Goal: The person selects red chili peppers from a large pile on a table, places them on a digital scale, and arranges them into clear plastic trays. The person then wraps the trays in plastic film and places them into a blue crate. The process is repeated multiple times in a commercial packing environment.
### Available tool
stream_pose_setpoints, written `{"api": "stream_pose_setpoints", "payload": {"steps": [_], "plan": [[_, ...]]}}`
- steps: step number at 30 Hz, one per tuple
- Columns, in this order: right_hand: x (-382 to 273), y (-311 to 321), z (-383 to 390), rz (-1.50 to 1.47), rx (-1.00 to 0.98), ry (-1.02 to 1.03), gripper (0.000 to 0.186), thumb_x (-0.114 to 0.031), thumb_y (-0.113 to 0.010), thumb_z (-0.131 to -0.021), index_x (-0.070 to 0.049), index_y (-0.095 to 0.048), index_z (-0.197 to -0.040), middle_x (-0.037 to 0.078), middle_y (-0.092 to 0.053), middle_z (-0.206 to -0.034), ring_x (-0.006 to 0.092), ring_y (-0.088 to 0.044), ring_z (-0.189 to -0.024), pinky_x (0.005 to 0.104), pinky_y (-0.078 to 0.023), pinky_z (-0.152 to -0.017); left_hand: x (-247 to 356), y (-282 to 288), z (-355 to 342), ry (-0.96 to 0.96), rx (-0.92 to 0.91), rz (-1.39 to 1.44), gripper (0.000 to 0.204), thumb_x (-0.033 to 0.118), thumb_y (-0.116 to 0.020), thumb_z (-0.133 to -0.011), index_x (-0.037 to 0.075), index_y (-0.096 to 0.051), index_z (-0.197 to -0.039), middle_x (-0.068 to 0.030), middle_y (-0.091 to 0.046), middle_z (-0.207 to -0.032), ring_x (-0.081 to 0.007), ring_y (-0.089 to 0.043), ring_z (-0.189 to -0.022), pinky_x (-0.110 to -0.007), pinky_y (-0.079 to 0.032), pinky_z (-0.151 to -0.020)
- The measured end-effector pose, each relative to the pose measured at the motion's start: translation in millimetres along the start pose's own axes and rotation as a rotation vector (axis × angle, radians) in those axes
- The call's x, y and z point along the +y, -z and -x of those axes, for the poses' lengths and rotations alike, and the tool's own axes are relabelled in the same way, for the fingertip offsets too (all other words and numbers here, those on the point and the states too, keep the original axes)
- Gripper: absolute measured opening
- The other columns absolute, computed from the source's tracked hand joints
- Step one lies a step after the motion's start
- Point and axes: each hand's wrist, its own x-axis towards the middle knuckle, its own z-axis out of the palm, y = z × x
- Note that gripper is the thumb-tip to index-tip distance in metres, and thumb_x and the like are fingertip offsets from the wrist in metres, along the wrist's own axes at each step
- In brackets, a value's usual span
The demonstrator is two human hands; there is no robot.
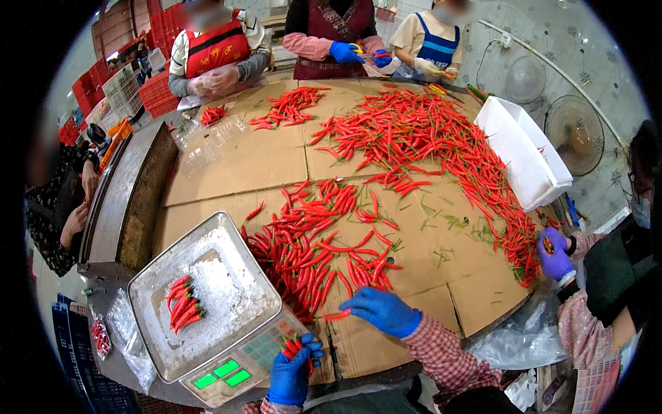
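Observation:
My left hand (289, 378), in a blue glove, is closed round a small bunch of red chili peppers (292, 345) beside the scale's front corner. My right hand (383, 312), gloved in blue too, reaches over the cardboard with a single red chili pepper (336, 316) at its fingertips. Just beyond it spreads a loose pile of red chili peppers (303, 241). To the left stands a weighing scale (227, 276) with a metal pan and lit green displays. A small heap of chili peppers (183, 305) lies on the pan.
Cardboard (234, 169) covers the table. A larger chili heap (414, 131) runs along its far and right sides, near a white bin (517, 148). A metal-topped machine (127, 200) stands left. A purple-gloved hand (554, 252) works at right; several people stand around the table.

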Motion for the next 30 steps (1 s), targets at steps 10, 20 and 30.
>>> {"api": "stream_pose_setpoints", "payload": {"steps": [10, 20, 30], "plan": [[-34.2, -17.3, 22.7, -0.252, -0.121, -0.026, 0.028, -0.027, -0.060, -0.073, -0.009, -0.055, -0.094, 0.011, -0.058, -0.081, 0.0241, -0.057, -0.072, 0.0315, -0.044, -0.062, -10.9, -13.7, 2.1, 0.239, -0.229, -0.019, 0.026, 0.007, -0.048, -0.082, 0.000, -0.044, -0.107, -0.0123, -0.053, -0.102, -0.0243, -0.055, -0.087, -0.036, -0.046, -0.078], [9.8, -7.3, 13.0, -0.145, 0.281, -0.349, 0.019, -0.019, -0.058, -0.074, -0.008, -0.059, -0.090, 0.010, -0.059, -0.076, 0.0221, -0.059, -0.067, 0.0306, -0.045, -0.058, -17.7, 0.5, -1.8, 0.222, -0.219, -0.055, 0.031, 0.006, -0.051, -0.081, -0.001, -0.045, -0.111, -0.0094, -0.057, -0.093, -0.0170, -0.055, -0.081, -0.027, -0.044, -0.072], [51.2, -2.1, -44.2, 0.398, 0.320, -0.446, 0.023, -0.029, -0.060, -0.070, -0.010, -0.059, -0.084, 0.013, -0.058, -0.081, 0.0308, -0.056, -0.069, 0.0379, -0.045, -0.056, -5.2, -7.3, -13.3, 0.190, -0.184, 0.085, 0.044, 0.006, -0.049, -0.081, -0.001, -0.034, -0.122, -0.0148, -0.050, -0.112, -0.0246, -0.051, -0.100, -0.035, -0.041, -0.086]]}}
